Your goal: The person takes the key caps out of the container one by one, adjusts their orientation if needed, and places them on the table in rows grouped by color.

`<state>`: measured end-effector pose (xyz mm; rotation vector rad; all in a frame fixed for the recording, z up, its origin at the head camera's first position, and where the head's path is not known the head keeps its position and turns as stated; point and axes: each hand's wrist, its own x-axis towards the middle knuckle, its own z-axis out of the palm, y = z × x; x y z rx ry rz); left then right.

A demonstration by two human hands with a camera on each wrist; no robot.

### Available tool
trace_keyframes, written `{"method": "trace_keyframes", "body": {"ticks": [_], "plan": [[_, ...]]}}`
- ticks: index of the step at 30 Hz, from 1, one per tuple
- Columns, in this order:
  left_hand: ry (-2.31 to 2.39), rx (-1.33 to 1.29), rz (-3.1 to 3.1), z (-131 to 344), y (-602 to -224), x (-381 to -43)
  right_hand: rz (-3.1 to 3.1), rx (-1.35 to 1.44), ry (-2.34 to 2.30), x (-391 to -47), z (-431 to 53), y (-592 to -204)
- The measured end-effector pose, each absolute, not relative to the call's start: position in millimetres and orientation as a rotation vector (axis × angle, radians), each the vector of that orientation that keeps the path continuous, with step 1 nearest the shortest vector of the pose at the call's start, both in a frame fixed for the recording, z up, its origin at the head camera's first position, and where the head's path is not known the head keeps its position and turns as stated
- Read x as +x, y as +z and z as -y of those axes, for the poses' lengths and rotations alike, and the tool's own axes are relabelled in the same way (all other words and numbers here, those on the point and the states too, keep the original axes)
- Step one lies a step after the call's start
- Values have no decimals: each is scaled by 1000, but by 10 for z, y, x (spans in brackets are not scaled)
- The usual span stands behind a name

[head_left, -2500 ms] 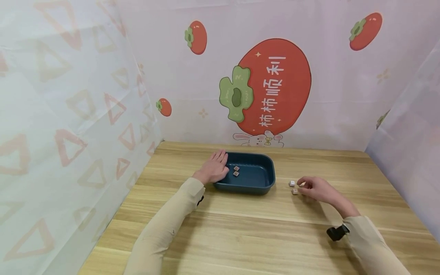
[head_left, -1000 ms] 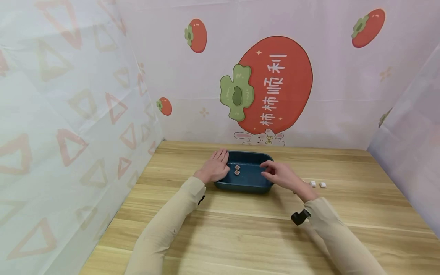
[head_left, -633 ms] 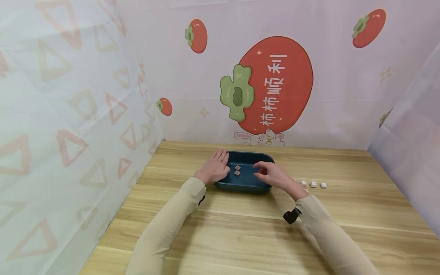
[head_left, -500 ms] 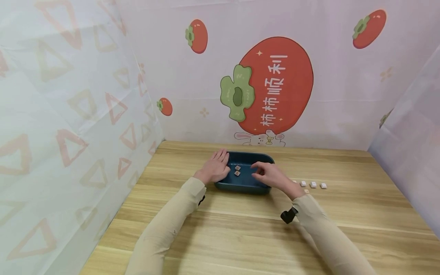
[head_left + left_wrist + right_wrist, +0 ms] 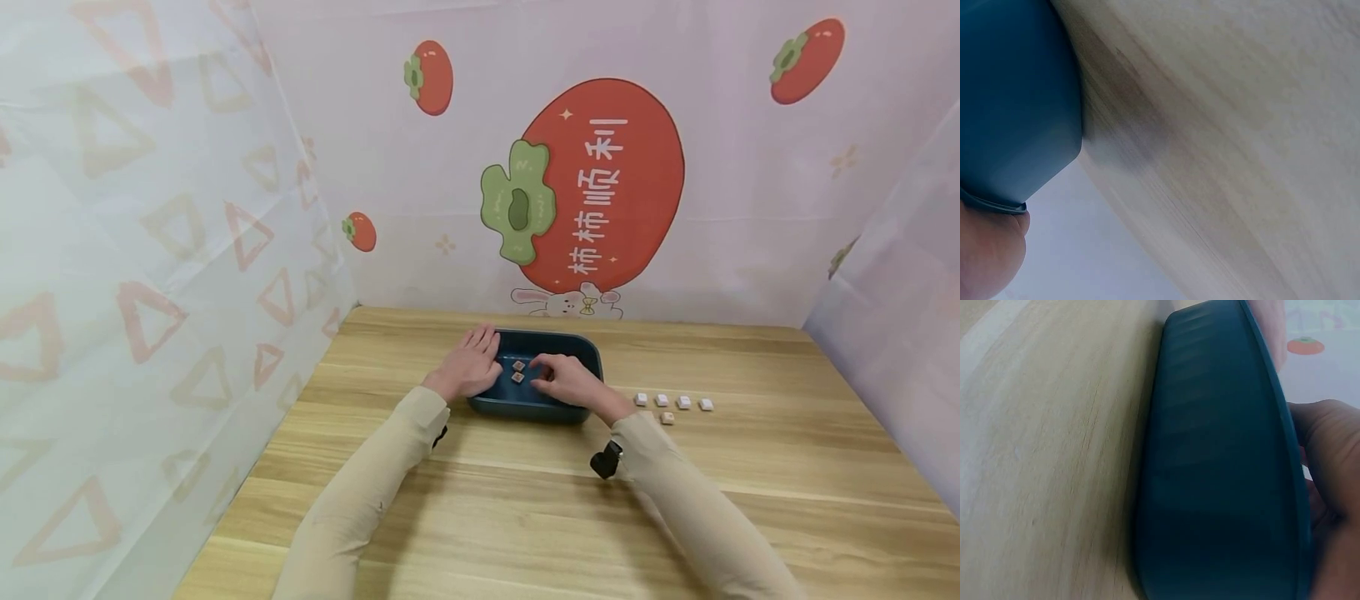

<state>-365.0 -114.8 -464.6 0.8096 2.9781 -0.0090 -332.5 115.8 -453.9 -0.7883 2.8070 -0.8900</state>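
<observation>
A dark blue rectangular tray (image 5: 532, 412) stands on the wooden table. My left hand (image 5: 465, 367) rests over its left end, fingers extended along the rim; part of that hand (image 5: 991, 250) shows past the rim in the left wrist view. Two small brownish keycap-like pieces (image 5: 517, 377) lie inside the tray, one behind the other. Just right of them, my right hand (image 5: 570, 382) reaches over the right part of the tray. Its thumb and forefinger are bent and apart, with nothing visible between them. The right wrist view has the tray wall (image 5: 1222, 462) hiding the pieces.
Right of the tray, several white keycap-like pieces (image 5: 662, 401) form a row on the table (image 5: 525, 508). A tan piece (image 5: 667, 418) sits in front of that row. A printed cloth (image 5: 420, 275) hangs behind the table, with more cloth at both sides.
My right hand has left the pieces on the table and travelled left into the tray, near the two brownish pieces. The row it covered is now visible. My left hand stays put.
</observation>
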Motion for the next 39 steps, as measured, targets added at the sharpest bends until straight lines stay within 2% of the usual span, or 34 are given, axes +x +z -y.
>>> {"method": "trace_keyframes", "body": {"ticks": [19, 39], "plan": [[16, 819, -2970, 1143, -4639, -3636, -2685, -663, -925, -3511, -924, -4686], [22, 820, -2965, 1150, -4630, -3634, -2746, -731, -760, -3643, -846, -4795]]}}
